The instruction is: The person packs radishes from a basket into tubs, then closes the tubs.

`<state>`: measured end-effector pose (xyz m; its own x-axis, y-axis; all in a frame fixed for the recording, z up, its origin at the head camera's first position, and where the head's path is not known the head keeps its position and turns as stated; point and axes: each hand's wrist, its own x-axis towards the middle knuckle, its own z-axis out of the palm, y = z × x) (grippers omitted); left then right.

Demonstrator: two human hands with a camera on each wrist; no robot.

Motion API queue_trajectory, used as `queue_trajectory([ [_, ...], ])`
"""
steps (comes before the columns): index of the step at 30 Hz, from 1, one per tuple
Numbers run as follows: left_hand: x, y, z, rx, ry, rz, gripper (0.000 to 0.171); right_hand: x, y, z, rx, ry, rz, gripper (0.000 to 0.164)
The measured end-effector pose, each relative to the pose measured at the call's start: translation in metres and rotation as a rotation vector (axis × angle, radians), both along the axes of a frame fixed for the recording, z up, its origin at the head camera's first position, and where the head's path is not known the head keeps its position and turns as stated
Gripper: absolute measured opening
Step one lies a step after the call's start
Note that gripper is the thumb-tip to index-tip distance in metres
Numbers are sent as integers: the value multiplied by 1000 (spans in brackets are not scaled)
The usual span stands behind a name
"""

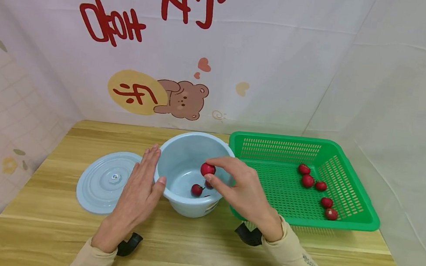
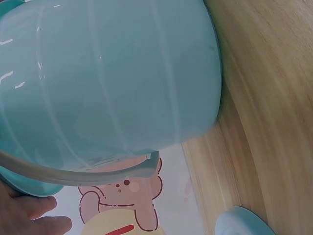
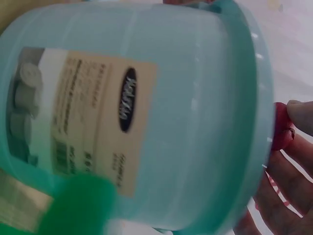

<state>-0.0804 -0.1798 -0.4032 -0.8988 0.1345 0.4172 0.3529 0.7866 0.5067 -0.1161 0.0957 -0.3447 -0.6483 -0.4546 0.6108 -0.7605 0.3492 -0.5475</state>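
Note:
Between thumb and fingertips, my right hand (image 1: 247, 192) pinches a small round red radish (image 1: 208, 169) over the light blue bucket (image 1: 193, 207). The radish (image 3: 282, 126) shows past the bucket's rim in the right wrist view. Inside the bucket lie another radish (image 1: 196, 190) and more red ones partly hidden behind the held one and the rim. My left hand (image 1: 136, 194) has its fingers straight, right at the bucket's left rim. In the left wrist view, the bucket's side (image 2: 112, 73) and its pale handle (image 2: 98, 176) fill much of the picture.
A green slotted basket (image 1: 274, 219) stands to the right of the bucket, with several radishes (image 1: 307, 180) at its right side. The light blue lid (image 1: 102, 188) lies on the wooden table (image 1: 191, 253) at left. A white printed cloth (image 1: 283, 71) hangs behind.

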Motion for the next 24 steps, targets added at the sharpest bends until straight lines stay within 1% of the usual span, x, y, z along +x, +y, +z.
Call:
queue_trajectory([
  [4, 0, 0, 1, -2, -6, -2, 65, -2, -5, -6, 52, -16, -13, 28],
  [15, 0, 0, 1, -2, -5, -5, 66, -5, -11, -14, 142, 7, -34, 26],
  [20, 1, 0, 1, 5, -10, -5, 67, -4, -13, -15, 195, 0, -72, 33],
  [24, 1, 0, 1, 8, -8, -6, 66, -3, -13, -15, 214, -13, -89, 38],
])
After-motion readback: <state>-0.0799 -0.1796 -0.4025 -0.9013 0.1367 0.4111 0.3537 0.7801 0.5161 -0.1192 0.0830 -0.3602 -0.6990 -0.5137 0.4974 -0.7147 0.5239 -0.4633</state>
